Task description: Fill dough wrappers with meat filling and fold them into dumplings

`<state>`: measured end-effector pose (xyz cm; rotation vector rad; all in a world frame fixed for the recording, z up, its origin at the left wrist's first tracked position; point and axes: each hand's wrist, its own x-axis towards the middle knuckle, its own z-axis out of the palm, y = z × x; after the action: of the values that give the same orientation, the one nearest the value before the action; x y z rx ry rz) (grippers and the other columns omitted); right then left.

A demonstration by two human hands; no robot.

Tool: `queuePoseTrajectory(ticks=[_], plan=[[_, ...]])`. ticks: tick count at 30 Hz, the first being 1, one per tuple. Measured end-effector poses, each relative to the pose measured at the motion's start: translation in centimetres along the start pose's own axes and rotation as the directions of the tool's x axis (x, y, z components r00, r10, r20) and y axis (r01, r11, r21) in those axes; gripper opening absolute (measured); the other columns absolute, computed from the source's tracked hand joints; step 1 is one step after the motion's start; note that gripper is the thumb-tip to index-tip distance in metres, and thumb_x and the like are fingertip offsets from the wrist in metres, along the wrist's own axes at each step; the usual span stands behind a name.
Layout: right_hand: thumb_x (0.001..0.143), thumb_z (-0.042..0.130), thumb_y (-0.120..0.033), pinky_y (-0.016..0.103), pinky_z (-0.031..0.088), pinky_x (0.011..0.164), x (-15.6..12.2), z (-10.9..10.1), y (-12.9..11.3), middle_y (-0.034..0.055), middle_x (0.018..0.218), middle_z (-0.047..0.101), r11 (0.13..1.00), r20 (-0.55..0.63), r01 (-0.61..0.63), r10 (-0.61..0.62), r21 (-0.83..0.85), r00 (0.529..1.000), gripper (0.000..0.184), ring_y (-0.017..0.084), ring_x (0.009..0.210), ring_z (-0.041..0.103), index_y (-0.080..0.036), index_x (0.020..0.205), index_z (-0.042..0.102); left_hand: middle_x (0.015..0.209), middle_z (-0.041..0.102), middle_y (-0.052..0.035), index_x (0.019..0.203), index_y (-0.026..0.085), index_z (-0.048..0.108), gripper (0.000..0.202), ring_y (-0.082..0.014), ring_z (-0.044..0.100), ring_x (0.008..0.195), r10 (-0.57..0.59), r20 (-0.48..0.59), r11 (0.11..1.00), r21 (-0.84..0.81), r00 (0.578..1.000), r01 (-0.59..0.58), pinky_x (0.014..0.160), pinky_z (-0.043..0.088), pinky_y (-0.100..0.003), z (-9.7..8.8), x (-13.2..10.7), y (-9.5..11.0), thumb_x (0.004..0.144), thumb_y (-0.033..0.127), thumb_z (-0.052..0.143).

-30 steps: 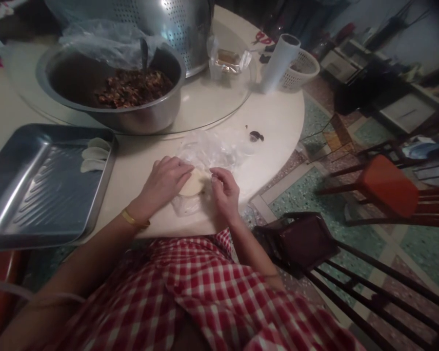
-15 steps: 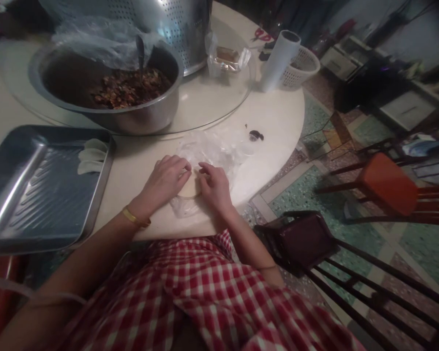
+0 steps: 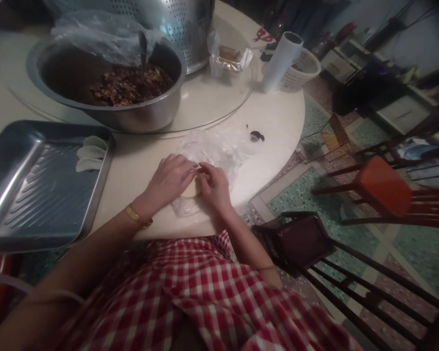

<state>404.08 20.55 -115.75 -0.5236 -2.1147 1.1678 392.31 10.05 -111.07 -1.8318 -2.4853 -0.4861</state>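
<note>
A stack of round pale dough wrappers (image 3: 189,191) lies in a clear plastic bag (image 3: 219,151) near the table's front edge. My left hand (image 3: 170,178) rests on the stack's left side, fingers curled and pinching at the top wrapper. My right hand (image 3: 212,185) meets it from the right, fingertips pressed on the same wrapper. Both hands nearly cover the stack. A gold bangle (image 3: 138,216) sits on my left wrist.
A metal tray (image 3: 29,195) with three folded dumplings (image 3: 89,153) lies at left. Behind stands a steel bowl (image 3: 146,114) of dark filling with a spoon (image 3: 142,48), a colander (image 3: 175,24), a white roll (image 3: 280,61), a basket (image 3: 303,66). Chairs (image 3: 314,243) stand at right.
My right hand has slid left onto the wrappers until its fingers meet my left hand. The left hand has stayed on the stack.
</note>
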Motion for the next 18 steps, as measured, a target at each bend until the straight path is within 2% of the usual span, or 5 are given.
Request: queuePoseTrajectory(ticks=[4, 10, 14, 18], plan=[[0.085, 0.054, -0.021, 0.038, 0.051, 0.089, -0.06, -0.04, 0.08, 0.003, 0.097, 0.073, 0.998, 0.011, -0.03, 0.029, 0.048, 1.0, 0.03, 0.02, 0.09, 0.061, -0.025, 0.113, 0.063, 0.093, 0.064, -0.0099, 0.1, 0.018, 0.068, 0.027, -0.0267, 0.052, 0.09, 0.006, 0.007, 1.0, 0.023, 1.0, -0.006, 0.08, 0.042, -0.041, 0.08, 0.15, -0.08, 0.096, 0.027, 0.043], [0.086, 0.053, -0.022, 0.035, 0.051, 0.084, -0.09, -0.11, 0.23, 0.0031, 0.094, 0.073, 0.995, -0.013, -0.056, 0.057, 0.077, 0.998, 0.028, 0.019, 0.089, 0.061, -0.024, 0.112, 0.064, 0.095, 0.063, -0.0095, 0.097, 0.017, 0.066, 0.024, -0.0261, 0.052, 0.092, 0.033, -0.013, 0.999, 0.024, 0.999, -0.033, 0.082, 0.042, -0.04, 0.25, 0.09, -0.06, 0.095, 0.024, 0.043], [0.085, 0.052, -0.021, 0.036, 0.05, 0.086, 0.01, -0.13, 0.37, 0.0033, 0.092, 0.072, 0.998, -0.005, -0.047, 0.047, 0.038, 0.999, 0.03, 0.019, 0.086, 0.06, -0.023, 0.113, 0.063, 0.094, 0.063, -0.0111, 0.094, 0.016, 0.065, 0.025, -0.0272, 0.052, 0.092, 0.028, -0.013, 0.999, 0.021, 1.0, -0.028, 0.082, 0.042, -0.042, 0.29, 0.11, 0.08, 0.095, 0.023, 0.041], [0.086, 0.055, -0.025, 0.037, 0.048, 0.09, -0.03, -0.11, 0.35, 0.0046, 0.097, 0.07, 0.999, 0.027, 0.016, -0.015, -0.039, 1.0, 0.026, 0.02, 0.092, 0.06, -0.023, 0.11, 0.064, 0.096, 0.064, -0.0114, 0.094, 0.016, 0.061, 0.023, -0.0271, 0.053, 0.092, 0.017, -0.033, 0.999, -0.045, 0.999, -0.019, 0.084, 0.043, -0.043, 0.01, -0.29, -0.16, 0.095, 0.023, 0.04]])
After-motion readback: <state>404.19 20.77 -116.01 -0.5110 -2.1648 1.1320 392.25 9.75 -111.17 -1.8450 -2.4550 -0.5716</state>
